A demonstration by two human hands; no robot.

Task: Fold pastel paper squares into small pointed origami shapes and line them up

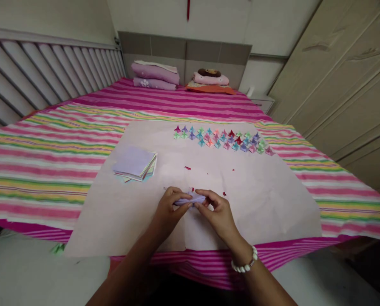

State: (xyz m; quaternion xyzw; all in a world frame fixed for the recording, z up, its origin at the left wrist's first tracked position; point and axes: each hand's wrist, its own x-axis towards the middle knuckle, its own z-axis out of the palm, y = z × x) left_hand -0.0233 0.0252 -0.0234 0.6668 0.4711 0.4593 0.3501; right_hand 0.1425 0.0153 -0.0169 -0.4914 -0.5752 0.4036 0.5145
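Observation:
A small folded piece of lavender paper (194, 199) is pinched between my two hands, just above a large pale sheet (256, 204). My left hand (171, 206) grips its left end with thumb and fingers. On the other end, my right hand (217, 209) closes thumb and fingers around the paper, and a white bead bracelet circles that wrist. Beyond my left hand lies a stack of square coloured papers (135, 161), lavender on top. Rows of small folded paper stars (222, 139) in many colours stand at the sheet's far side. The paper's exact folds are partly hidden by my fingers.
Small red scraps (188, 168) are scattered on the sheet. Under it a striped cloth (49, 170) covers the bed. Folded purple bedding (154, 76) and a pink pile (211, 79) sit by the headboard. A green paper piece (58, 248) lies at the lower left.

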